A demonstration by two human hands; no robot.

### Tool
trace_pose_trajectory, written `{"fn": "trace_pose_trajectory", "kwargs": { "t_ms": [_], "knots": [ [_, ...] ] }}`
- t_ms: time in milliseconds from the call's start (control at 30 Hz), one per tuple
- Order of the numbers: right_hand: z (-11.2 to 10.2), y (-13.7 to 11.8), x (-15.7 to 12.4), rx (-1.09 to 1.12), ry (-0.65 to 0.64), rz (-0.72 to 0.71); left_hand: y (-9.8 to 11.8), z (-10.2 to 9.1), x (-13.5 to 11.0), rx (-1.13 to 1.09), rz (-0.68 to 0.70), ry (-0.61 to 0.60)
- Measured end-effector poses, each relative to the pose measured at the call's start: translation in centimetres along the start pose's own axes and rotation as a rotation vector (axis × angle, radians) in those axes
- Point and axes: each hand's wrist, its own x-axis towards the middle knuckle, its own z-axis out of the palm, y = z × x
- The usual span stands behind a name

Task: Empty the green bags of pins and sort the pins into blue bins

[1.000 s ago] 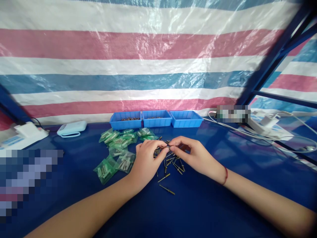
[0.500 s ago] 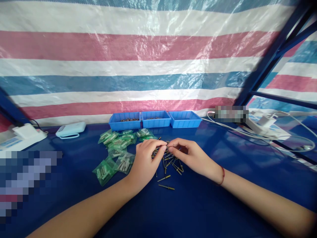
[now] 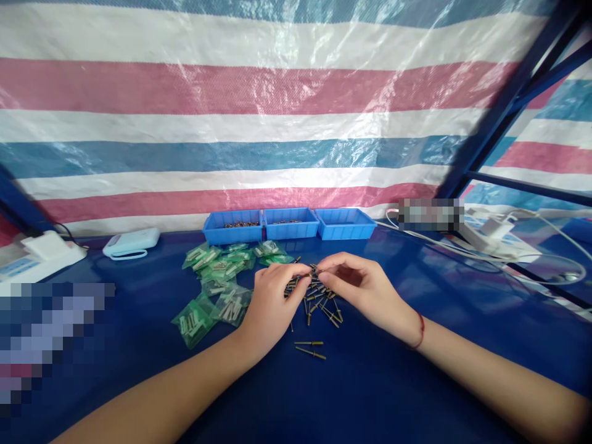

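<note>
A loose pile of blind rivets (image 3: 319,297), brassy with thin pins, lies under and between my hands on the blue tabletop. Over its left side, my left hand (image 3: 276,296) pinches a rivet end between thumb and forefinger. From the right, my right hand (image 3: 358,280) closes thumb and fingertips at the same small spot; the fingers hide most of what is held. Two single rivets (image 3: 311,353) lie apart, nearer to me. Left of my left hand are several small green-tinted plastic bags (image 3: 197,320) with silvery pieces inside.
Three blue bins (image 3: 346,224) stand in a row at the back; the left and middle ones hold small parts. At left are a light-blue case (image 3: 132,243) and a white power strip (image 3: 46,254). White cables (image 3: 444,243) run along the right. Striped sheeting hangs behind.
One of the two separate rivets has turned level and shifted toward me, beside the other. My right hand has moved slightly right; my left hand stays almost in place.
</note>
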Motion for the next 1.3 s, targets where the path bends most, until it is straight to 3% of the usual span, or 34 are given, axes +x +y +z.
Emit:
{"fn": "trace_pose_trajectory", "kwargs": {
  "t_ms": [367, 567, 767, 900, 1133, 1300],
  "knots": [
    [0.1, 0.9, -0.1, -0.125, -0.055, -0.106, -0.1, 0.1, 0.0, -0.042, -0.002, -0.047],
    [0.2, 0.3, -0.1, -0.045, 0.007, -0.043, 0.4, -0.1, -0.2, 0.049, -0.021, -0.036],
    [-0.3, 0.8, 0.4, -0.181, 0.117, -0.034, 1.9, -0.9, -1.1, 0.319, 0.257, -0.328],
    [-0.5, 1.4, 0.8, -0.157, 0.133, -0.039, 1.6, -1.0, -1.4, 0.398, 0.431, -0.445],
    [-0.6, 1.7, 0.8, -0.15, 0.125, -0.035, 0.6, -0.5, -1.0, 0.482, 0.593, -0.453],
    [-1.3, 1.9, 3.3, -0.344, 0.189, -0.114, 0.4, 0.0, -1.3, 0.484, 0.642, -0.395]
  ]
}}
